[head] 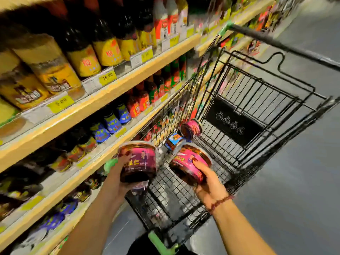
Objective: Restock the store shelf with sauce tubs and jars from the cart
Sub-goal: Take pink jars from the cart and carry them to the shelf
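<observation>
My left hand [117, 179] grips a pink-labelled sauce tub [138, 161], held upright over the near left corner of the black wire cart [253, 115]. My right hand [207, 183] grips a second pink-labelled tub [189, 162], tilted to the left, above the cart basket. Two jars lie in the cart just beyond the tubs: a blue-labelled jar [174, 142] and a pink-labelled jar [191, 128]. The wooden store shelf [88, 107] runs along the left, stocked with bottles and jars.
Yellow price tags line the shelf edges. Tall dark bottles [103, 39] fill the upper shelf, small blue and red jars [117, 116] the middle one, dark jars the lower ones. The cart's green-tipped handle [160, 243] is near me. Grey aisle floor [294, 181] lies to the right.
</observation>
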